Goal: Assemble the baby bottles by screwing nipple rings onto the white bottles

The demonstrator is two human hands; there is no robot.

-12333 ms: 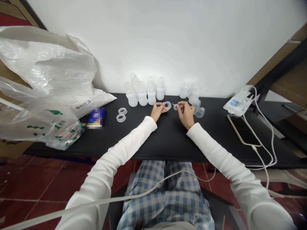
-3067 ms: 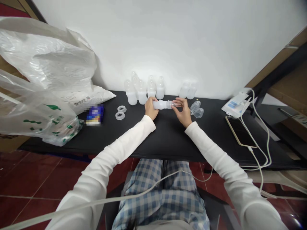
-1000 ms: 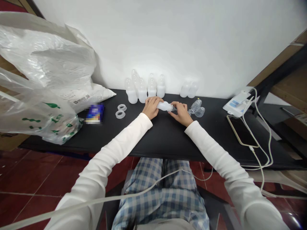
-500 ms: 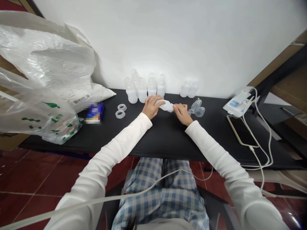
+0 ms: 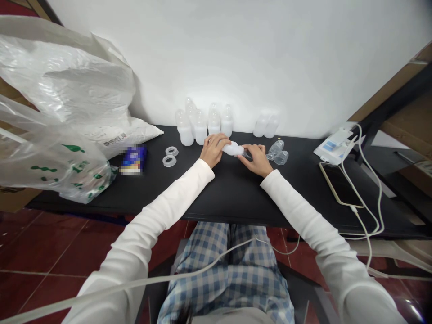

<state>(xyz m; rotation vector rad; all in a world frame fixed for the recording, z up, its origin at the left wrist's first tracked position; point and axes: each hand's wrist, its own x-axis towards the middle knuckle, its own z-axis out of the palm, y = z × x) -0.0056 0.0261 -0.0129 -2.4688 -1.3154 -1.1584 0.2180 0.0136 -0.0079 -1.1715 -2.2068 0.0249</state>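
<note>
A small milky-white baby bottle (image 5: 232, 148) lies on its side just above the table, its neck pointing right. My left hand (image 5: 213, 150) is wrapped round its base end. At the neck my right hand (image 5: 256, 159) pinches a clear bottle nipple (image 5: 248, 155), largely covered by the fingers. Clear domed caps (image 5: 281, 157) and small clear nipples (image 5: 270, 156) lie right of my right hand. Left of my left hand are two whitish screw rings (image 5: 169, 160). Behind it stand several capped bottles (image 5: 185, 128).
Two uncapped bottles (image 5: 271, 126) stand by the wall. A phone (image 5: 340, 184) with white cables and a white power strip (image 5: 334, 146) lie at the right. Plastic bags (image 5: 67, 85) and a blue packet (image 5: 134, 159) occupy the left side of the black table (image 5: 232, 198).
My right hand has turned and its fingers now spread around the bottle's neck, with the clear piece showing between them. The bottle lies straighter. My left hand has barely moved.
</note>
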